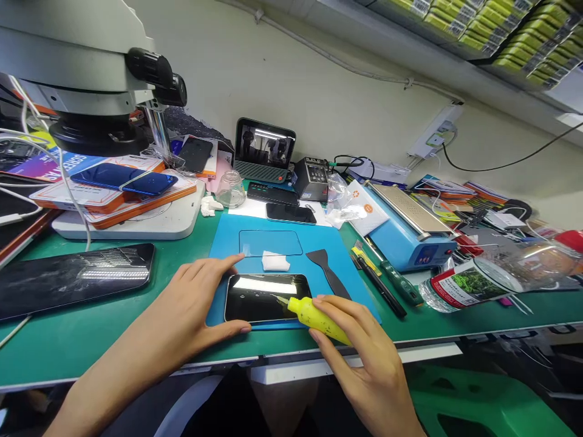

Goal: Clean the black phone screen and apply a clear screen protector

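A: What sits between the hands?

B: A black glossy rectangular phone (pixel 268 297), lying flat, screen up, on a blue rubber work mat (pixel 339 243). The left hand (pixel 195 303) spreads loosely open round its left end, thumb at the near corner, forefinger at the far corner, which I judge pins it so it cannot slide.

A: And the other hand?

B: The right hand (pixel 364 352) is closed round a small yellow soft plastic squeeze bottle (pixel 316 318) with a fine needle tip, held like a pen. The tip rests over the right part of the glass, low and slanted, probably to keep the nozzle steady.

A: What lies just past the fingers?

B: Beyond the phone, a folded white wipe (pixel 276 261) and, nearer the right hand, a black flat plastic pry spatula (pixel 328 270), both on the mat within easy reach. Right of that hand lie a black pen-like tool (pixel 380 285) and a green-handled screwdriver (pixel 396 280) on the green bench top (pixel 109 321).

A: Farther out?

B: Off the right hand, a blue boxy machine with a metal plate on top (pixel 410 230) and a clear plastic bottle on its side (pixel 492 273). Off the left hand, a large dark cracked glass panel (pixel 73 276), and beyond it the white microscope base (pixel 136 224) carrying orange-edged boxes and a blue phone (pixel 122 179). Far behind stands a small dark-framed screen (pixel 264 149).
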### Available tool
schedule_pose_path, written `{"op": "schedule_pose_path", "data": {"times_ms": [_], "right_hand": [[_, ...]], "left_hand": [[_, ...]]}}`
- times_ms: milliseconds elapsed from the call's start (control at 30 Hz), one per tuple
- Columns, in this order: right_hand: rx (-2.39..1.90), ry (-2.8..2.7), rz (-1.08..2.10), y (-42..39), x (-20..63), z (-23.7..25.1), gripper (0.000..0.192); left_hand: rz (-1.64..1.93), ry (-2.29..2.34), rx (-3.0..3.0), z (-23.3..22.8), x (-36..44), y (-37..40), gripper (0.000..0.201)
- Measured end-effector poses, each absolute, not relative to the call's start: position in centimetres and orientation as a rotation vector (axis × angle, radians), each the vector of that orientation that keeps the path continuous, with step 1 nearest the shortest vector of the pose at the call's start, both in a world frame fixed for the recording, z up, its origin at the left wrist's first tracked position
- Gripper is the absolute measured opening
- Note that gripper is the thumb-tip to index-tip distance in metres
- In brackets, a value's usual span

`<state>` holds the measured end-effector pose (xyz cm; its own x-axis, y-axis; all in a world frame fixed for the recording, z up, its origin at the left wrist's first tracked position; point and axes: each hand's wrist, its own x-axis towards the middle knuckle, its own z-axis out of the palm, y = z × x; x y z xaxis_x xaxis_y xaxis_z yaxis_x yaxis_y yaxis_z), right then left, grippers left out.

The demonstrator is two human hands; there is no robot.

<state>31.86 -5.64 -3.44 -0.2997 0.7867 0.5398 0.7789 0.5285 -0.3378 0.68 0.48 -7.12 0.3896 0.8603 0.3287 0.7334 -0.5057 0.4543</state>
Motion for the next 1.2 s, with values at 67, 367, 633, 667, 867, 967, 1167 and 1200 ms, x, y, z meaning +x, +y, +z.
{"op": "schedule_pose_path", "data": {"times_ms": [67,367,633,667,867,967,1167,1200], "right_hand": [[-1.285,-2.067,0.011,-5.8,32.1,-3.5,0.039],[-1.343,-2.008,0.009,-6.0,33.1,-3.7,0.035],[-1.370,-2.006,-0.007,-6.1,33.9,-3.1,0.035],[-1.374,-2.004,-0.010,-6.1,34.0,-3.2,0.034],[-1.425,-1.961,0.022,-6.4,35.0,-3.5,0.033],[-1.467,-1.820,0.088,-6.5,35.4,-3.9,0.029],[-1.462,-1.258,0.524,-6.2,35.8,-4.4,0.040],[-1.430,-1.183,0.591,-6.0,35.8,-4.3,0.046]], "left_hand": [[0.779,1.418,2.407,-7.2,0.7,0.5,0.091],[0.738,1.430,2.415,-7.2,0.6,0.4,0.088],[0.747,1.447,2.412,-7.1,0.7,0.4,0.086],[0.747,1.453,2.407,-7.1,0.7,0.4,0.086],[0.745,1.466,2.385,-7.2,0.5,0.4,0.087],[0.735,1.469,2.385,-7.2,0.5,0.4,0.088],[0.731,1.476,2.381,-7.3,0.6,0.2,0.087],[0.731,1.474,2.381,-7.3,0.5,0.3,0.087]]}}
